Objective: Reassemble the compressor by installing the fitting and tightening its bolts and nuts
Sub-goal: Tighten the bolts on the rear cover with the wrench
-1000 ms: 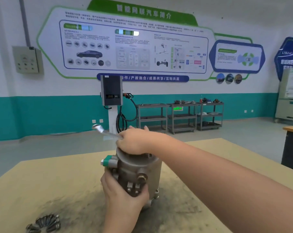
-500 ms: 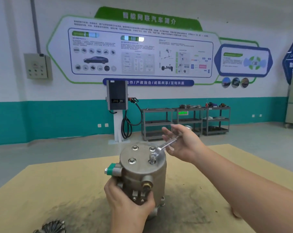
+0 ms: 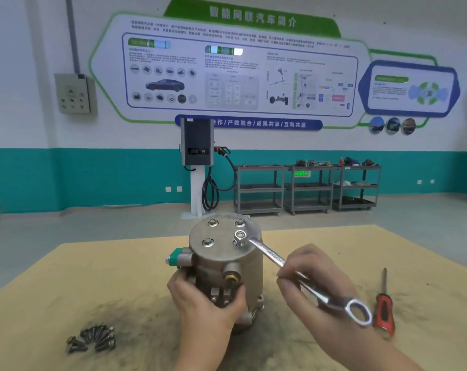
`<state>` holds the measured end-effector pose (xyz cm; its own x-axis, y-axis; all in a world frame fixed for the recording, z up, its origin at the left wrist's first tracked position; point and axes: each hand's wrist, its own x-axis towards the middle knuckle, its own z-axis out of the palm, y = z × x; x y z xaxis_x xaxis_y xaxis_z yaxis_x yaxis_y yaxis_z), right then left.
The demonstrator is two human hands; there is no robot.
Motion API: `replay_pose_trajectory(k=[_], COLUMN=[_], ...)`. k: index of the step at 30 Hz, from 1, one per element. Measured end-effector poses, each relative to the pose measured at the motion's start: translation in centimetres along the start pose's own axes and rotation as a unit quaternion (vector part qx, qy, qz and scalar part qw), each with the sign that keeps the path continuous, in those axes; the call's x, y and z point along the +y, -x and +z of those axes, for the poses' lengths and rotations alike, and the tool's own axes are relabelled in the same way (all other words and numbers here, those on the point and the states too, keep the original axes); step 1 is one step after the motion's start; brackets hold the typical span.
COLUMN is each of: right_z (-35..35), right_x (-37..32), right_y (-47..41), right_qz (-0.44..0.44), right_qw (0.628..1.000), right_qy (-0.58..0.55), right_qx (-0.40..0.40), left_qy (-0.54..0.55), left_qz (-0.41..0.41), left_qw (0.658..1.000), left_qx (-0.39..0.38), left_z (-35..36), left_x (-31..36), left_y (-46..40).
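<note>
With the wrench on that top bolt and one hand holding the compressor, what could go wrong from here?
1. The wrench sits on only one top bolt; if it is not fully seated, it may slip and round the head.
2. The compressor stands upright, steadied only by the left hand; a hard pull by the right hand could tip it.
3. The screwdriver lies close and might be knocked.

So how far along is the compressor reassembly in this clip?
Looks mid-tightening. Done: four bolts sit in the top cover of the compressor. In hand: the right hand holds the wrench, its far end on the front-right bolt, while the left hand grips the body. Left: how tight the other three are cannot be told, and loose bolts lie on the table.
</note>
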<state>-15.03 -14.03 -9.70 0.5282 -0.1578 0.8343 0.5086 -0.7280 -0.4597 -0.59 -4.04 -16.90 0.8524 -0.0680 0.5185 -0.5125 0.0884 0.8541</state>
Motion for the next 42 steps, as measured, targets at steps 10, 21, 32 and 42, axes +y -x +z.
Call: replay_pose_trajectory(k=[10, 21, 32, 42], right_z=[5.3, 5.4, -1.5, 2.8], right_x=[-4.0, -0.1, 3.3, -1.4], right_y=[-8.2, -17.6, -7.3, -1.9], right_qz=[-0.115, 0.359, 0.511, -0.147], right_qw=[0.882, 0.856, 0.74, 0.967], right_qy=[0.388, 0.203, -0.427, 0.206], right_qx=[-0.242, -0.312, 0.093, -0.024], left_qy=[-0.129, -0.042, -0.056, -0.027], left_qz=[0.057, 0.089, 0.079, 0.065], left_qw=[0.988, 0.994, 0.994, 0.997], left_qx=[-0.062, -0.045, -0.058, -0.02], left_z=[0.1, -0.2, -0.4, -0.2], left_x=[1.2, 0.3, -0.6, -0.5], left_y=[0.3, 0.3, -0.3, -0.1])
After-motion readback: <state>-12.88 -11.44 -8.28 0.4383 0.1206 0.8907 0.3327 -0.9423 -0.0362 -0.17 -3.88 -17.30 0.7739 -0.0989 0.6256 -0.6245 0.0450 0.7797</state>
